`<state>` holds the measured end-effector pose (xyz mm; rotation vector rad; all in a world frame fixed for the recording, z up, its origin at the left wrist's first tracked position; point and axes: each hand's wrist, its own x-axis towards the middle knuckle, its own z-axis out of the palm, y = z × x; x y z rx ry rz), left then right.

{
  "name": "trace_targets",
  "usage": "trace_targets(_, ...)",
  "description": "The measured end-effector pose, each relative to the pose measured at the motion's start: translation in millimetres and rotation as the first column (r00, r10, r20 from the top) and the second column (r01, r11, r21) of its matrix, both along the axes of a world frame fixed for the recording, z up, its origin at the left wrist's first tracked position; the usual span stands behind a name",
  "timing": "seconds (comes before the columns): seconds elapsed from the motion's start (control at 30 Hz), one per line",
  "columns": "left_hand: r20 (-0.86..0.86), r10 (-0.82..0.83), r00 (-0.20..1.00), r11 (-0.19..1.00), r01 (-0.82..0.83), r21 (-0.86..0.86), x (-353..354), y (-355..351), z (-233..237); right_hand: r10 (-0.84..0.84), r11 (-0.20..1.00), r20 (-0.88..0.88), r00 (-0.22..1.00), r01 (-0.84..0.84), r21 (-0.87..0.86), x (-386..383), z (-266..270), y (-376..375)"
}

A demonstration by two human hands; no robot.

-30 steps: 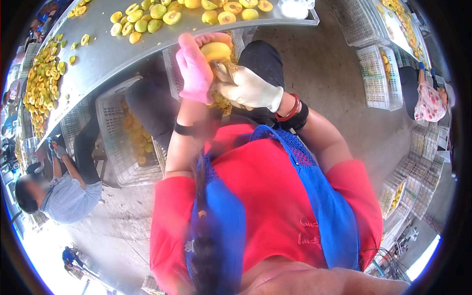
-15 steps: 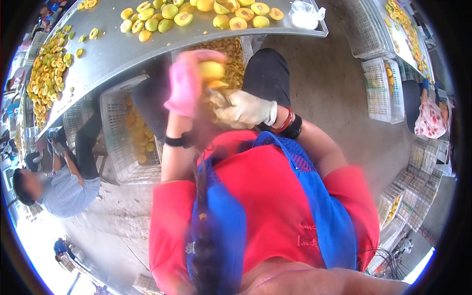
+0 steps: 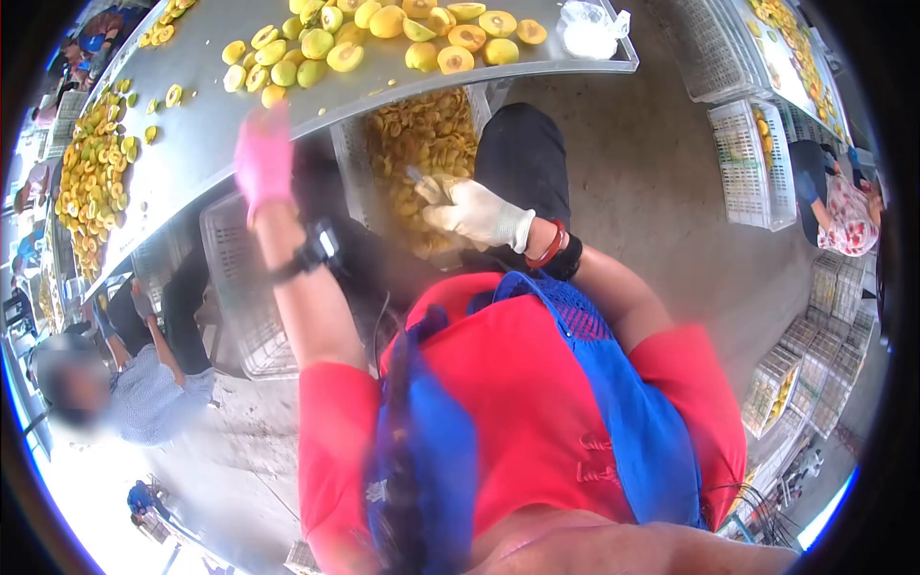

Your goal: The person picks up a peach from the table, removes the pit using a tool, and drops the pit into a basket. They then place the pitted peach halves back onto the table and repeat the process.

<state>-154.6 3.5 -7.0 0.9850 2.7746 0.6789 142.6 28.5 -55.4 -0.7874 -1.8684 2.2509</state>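
My left hand (image 3: pixel 264 158), in a pink glove, is raised at the near edge of the metal table (image 3: pixel 211 125). Its fingers are smeared by motion, close to a yellow peach half (image 3: pixel 273 96) on the tabletop. Lower down, my right hand (image 3: pixel 479 213) in a white glove is closed around a small tool (image 3: pixel 416 175) whose dark tip sticks out to the left; its exact kind I cannot tell. Beneath that hand, between my knees, stands a crate full of yellow peels and pieces (image 3: pixel 412 134). Whole and halved yellow-green peaches (image 3: pixel 383 24) lie along the table.
A bigger heap of halved fruit (image 3: pixel 96 182) covers the table's left end. A clear plastic bag (image 3: pixel 587 31) sits at the right corner. White crates (image 3: pixel 244 287) stand below the table and at right (image 3: pixel 752 168). One person (image 3: pixel 158 393) sits at left, another (image 3: pixel 848 216) at far right.
My left hand has swung up and left, from beside my right hand to the table edge. The yellow fruit it held no longer shows. My right hand stays nearly in place.
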Motion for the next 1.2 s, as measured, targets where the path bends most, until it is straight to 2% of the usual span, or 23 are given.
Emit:
trace_targets(0.07,0.078,-0.01,0.997,0.994,0.019,-0.107,-16,55,-30,0.004,0.986,-0.003,1.0,-0.003,0.165,2,9,1)
trace_targets(0.13,0.16,-0.029,0.987,0.975,0.063,-0.212,-30,97,-58,0.003,0.992,0.037,0.999,-0.008,0.128,5,6,3)
trace_targets(0.23,0.175,-0.012,0.984,0.972,0.053,-0.23,-34,133,-89,0.017,0.999,0.139,0.99,-0.022,0.032,8,18,10)
trace_targets(0.27,0.357,0.05,0.933,0.985,0.014,-0.175,-46,144,-113,0.034,0.999,0.194,0.98,-0.034,-0.007,9,25,13)
trace_targets(0.3,0.297,0.03,0.954,0.996,-0.002,-0.094,-35,148,-112,0.055,0.998,0.246,0.968,-0.045,-0.048,9,28,15)
trace_targets(0.37,0.172,0.014,0.985,0.997,-0.027,0.072,-9,143,-103,0.027,1.0,0.2,0.979,-0.027,-0.005,8,16,14)
trace_targets(0.4,0.083,-0.047,0.995,0.991,0.036,0.125,-2,146,-101,0.026,0.999,0.203,0.979,-0.03,0.019,7,16,14)
trace_targets(0.5,0.361,-0.127,0.924,0.974,0.047,0.221,18,139,-86,-0.047,0.982,0.171,0.984,0.014,0.19,6,15,15)
trace_targets(0.53,0.484,-0.195,0.853,0.953,0.049,0.297,13,136,-94,-0.079,0.965,0.15,0.986,0.038,0.258,6,15,14)
trace_targets(0.6,0.689,-0.443,0.573,0.844,0.006,0.537,19,112,-81,-0.141,0.946,0.074,0.987,0.112,0.304,7,14,18)
trace_targets(0.63,0.723,-0.564,0.399,0.773,-0.054,0.632,29,94,-69,-0.171,0.934,0.036,0.985,0.15,0.323,7,15,19)
trace_targets(0.67,0.731,-0.607,0.313,0.751,-0.076,0.656,42,77,-53,-0.197,0.934,0.027,0.98,0.179,0.31,5,19,23)
trace_targets(0.7,0.728,-0.647,0.227,0.727,-0.103,0.679,58,61,-34,-0.188,0.884,-0.05,0.981,0.191,0.426,4,15,27)
trace_targets(0.73,0.715,-0.685,0.141,0.703,-0.132,0.699,71,47,-20,-0.206,0.874,-0.061,0.977,0.212,0.438,2,23,29)
trace_targets(0.83,0.669,-0.734,0.118,0.661,-0.099,0.743,97,21,-2,-0.239,0.838,-0.106,0.965,0.26,0.479,0,36,31)
trace_targets(0.9,0.629,-0.756,0.181,0.625,-0.086,0.776,113,8,5,-0.249,0.784,-0.109,0.962,0.266,0.56,-1,42,28)
trace_targets(0.97,0.599,-0.776,0.197,0.589,-0.113,0.8,122,2,8,-0.172,0.613,-0.204,0.964,0.266,0.744,0,21,28)
trace_targets(1.03,0.56,-0.761,0.328,0.585,-0.027,0.811,129,-3,10,-0.142,0.537,-0.227,0.963,0.268,0.8,3,19,23)
trace_targets(1.1,0.501,-0.746,0.439,0.573,0.039,0.819,136,-7,12,-0.174,0.588,-0.199,0.964,0.264,0.764,6,24,19)
trace_targets(1.2,0.467,-0.711,0.527,0.562,0.026,0.826,148,-10,12,-0.154,0.627,-0.255,0.955,0.293,0.722,10,40,14)
